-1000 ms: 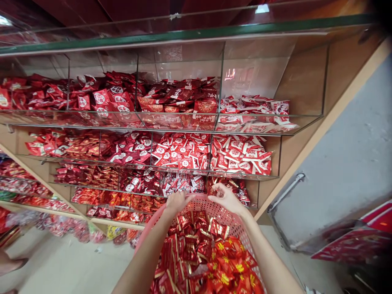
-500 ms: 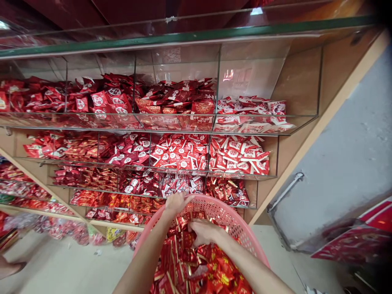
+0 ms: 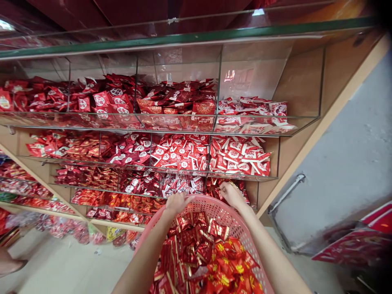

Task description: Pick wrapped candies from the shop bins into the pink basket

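Note:
My left hand [image 3: 177, 204] is wrapped over the far rim of a pink perforated plastic basket [image 3: 245, 223]. Inside the basket lie many red-and-gold wrapped candies [image 3: 196, 237], and more with yellow lettering [image 3: 225, 279] fill its right side. Beyond the rim, my right hand [image 3: 233, 197] reaches into the lower right glass compartment, among red-and-gold candies [image 3: 214, 184]. Its fingers are curled together, and what they hold, if anything, is hidden.
Glass-fronted shelves [image 3: 183, 124] with dividers carry red candy packets in rows. The wooden side panel [image 3: 306, 155] slants down on the right, next to a grey wall [image 3: 346, 163]. Bagged goods [image 3: 58, 226] line the floor at left, near another person's foot [image 3: 10, 263].
My right hand has left the candies in the basket and moved up and to the right, over the rim into the shelf compartment. My left hand stays on the rim.

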Demonstrator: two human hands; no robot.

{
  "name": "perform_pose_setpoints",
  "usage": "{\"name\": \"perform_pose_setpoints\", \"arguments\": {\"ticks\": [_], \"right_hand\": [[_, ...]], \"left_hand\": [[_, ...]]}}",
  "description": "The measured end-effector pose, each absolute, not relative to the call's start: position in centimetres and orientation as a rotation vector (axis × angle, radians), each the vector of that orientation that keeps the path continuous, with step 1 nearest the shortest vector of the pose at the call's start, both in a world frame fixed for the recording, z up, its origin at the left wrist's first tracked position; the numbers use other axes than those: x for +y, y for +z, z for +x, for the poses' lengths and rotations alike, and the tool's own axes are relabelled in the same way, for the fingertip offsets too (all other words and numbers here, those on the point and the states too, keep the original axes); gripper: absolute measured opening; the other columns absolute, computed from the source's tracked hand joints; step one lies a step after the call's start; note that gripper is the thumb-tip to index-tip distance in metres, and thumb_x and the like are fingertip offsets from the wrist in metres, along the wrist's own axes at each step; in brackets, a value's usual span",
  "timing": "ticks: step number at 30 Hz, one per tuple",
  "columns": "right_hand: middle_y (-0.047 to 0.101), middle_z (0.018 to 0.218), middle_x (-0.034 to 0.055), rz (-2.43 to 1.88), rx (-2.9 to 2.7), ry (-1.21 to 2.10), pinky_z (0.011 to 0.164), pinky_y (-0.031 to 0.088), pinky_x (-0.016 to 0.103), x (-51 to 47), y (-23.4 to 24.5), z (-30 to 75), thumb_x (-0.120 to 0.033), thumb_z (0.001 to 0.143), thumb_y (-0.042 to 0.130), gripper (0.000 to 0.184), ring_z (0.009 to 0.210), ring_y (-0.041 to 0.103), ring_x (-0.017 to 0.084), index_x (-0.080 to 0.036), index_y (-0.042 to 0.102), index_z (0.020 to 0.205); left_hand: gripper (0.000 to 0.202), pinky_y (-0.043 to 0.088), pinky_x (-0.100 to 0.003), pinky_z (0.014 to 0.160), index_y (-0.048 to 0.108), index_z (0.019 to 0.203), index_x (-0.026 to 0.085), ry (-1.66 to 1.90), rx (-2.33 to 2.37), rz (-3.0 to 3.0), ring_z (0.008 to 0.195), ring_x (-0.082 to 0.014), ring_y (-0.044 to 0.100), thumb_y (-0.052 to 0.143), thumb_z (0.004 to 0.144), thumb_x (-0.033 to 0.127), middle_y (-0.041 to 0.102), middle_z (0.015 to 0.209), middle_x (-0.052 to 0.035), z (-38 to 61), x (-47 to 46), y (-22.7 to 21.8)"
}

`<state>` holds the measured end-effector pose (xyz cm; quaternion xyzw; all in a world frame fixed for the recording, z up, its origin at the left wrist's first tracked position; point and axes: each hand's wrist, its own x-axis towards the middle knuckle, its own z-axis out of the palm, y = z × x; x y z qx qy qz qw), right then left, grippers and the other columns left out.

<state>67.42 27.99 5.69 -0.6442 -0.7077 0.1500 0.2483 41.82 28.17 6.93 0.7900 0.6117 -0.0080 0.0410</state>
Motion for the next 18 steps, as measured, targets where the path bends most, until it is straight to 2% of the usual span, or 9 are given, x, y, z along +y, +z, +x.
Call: {"name": "perform_pose_setpoints", "arguments": {"ticks": [3,6,12,15,18], "right_hand": [[0.056,0.11,0.0078,-1.833,-2.028,0.37,0.079,0.037,0.026,29.8,3.0,68.8,-0.009,0.071,0.056,0.034,0.098,0.054,0.019,-0.019,0.058,0.104],[0.049,0.117,0.0088,-1.838,-2.098,0.45,0.083,0.038,0.026,30.8,0.8,69.1,-0.005,0.066,0.058,0.048,0.105,0.051,0.019,-0.018,0.056,0.112],[0.049,0.115,0.0075,-1.823,-2.021,0.446,0.086,0.039,0.029,30.3,-0.5,69.4,-0.011,0.067,0.06,0.048,0.105,0.051,0.02,-0.021,0.054,0.114],[0.051,0.117,0.0079,-1.811,-1.92,0.41,0.088,0.039,0.032,29.8,-0.4,69.7,-0.017,0.071,0.061,0.046,0.106,0.052,0.022,-0.022,0.052,0.115],[0.054,0.117,0.0113,-1.764,-1.847,0.335,0.089,0.04,0.034,29.5,0.4,69.7,-0.027,0.076,0.057,0.043,0.108,0.052,0.024,-0.018,0.051,0.118]], "left_hand": [[0.079,0.046,-0.04,0.075,0.062,0.103,0.016,-0.033,1.882,2.403,0.089,-0.0291,0.063,0.007,0.079,0.068,0.068,0.092,-0.0163,41.8,28.1,7.0],[0.08,0.046,-0.039,0.075,0.062,0.102,0.018,-0.033,1.875,2.418,0.089,-0.029,0.063,0.005,0.079,0.068,0.069,0.091,-0.0153,41.7,28.2,6.8],[0.084,0.047,-0.041,0.074,0.063,0.098,0.016,0.015,1.87,2.465,0.086,-0.0296,0.064,0.002,0.077,0.07,0.069,0.088,-0.0157,41.5,28.5,6.0],[0.085,0.047,-0.041,0.074,0.063,0.098,0.017,0.023,1.877,2.467,0.086,-0.0301,0.064,0.003,0.075,0.072,0.069,0.087,-0.0156,41.5,28.5,5.9],[0.084,0.047,-0.04,0.074,0.063,0.099,0.017,0.018,1.877,2.453,0.087,-0.0293,0.064,0.004,0.075,0.072,0.069,0.09,-0.0152,41.5,28.5,5.9]]}}
